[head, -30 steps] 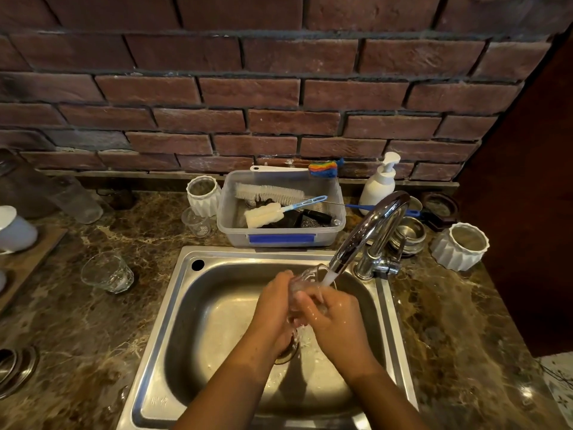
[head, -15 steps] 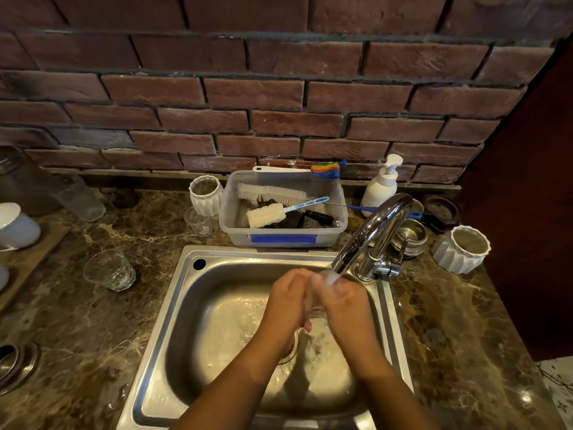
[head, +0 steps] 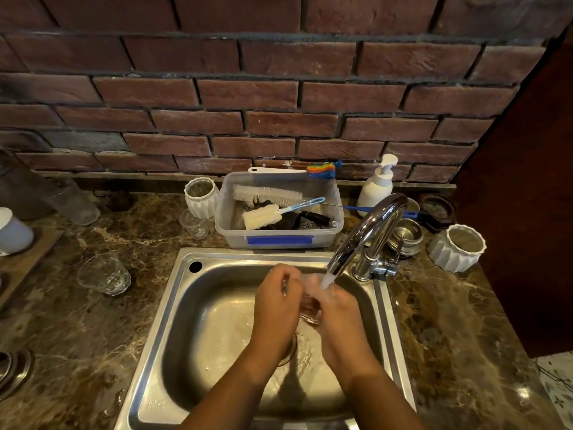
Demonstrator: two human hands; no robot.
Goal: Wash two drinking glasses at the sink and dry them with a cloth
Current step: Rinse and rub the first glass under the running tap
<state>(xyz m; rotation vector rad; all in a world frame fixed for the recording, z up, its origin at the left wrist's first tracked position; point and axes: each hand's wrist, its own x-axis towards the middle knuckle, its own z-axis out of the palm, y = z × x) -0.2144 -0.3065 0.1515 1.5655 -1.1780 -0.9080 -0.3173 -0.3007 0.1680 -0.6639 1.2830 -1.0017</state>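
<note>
I hold one glass (head: 310, 310) between my two hands over the middle of the sink (head: 189, 321), in the lower centre of the frame. My left hand (head: 277, 302) is curled around its left side and my right hand (head: 339, 319) is curled around its right side, so both hands grip it. Only a small part of the glass shows between them. The tap (head: 367, 232) bends from the right over the sink, and its water (head: 325, 280) falls on the glass and on my right hand. The bottom of the sink is wet.

The second glass (head: 104, 274) stands upright on the counter (head: 93, 342), left of the sink and well apart from my hands.

Behind the sink, at the centre of the frame, is a plastic box (head: 279, 238) with a bristle brush (head: 266, 193) and a sponge brush (head: 260, 215) inside. A soap bottle (head: 376, 186) stands to the right of the box, against the brick wall (head: 279, 88). One white ribbed cup (head: 201, 197) stands just left of the box, with a small clear glass (head: 193, 223) in front of it. Another ribbed cup (head: 457, 248) is at the right, near some steel bowls (head: 406, 235) behind the tap.
</note>
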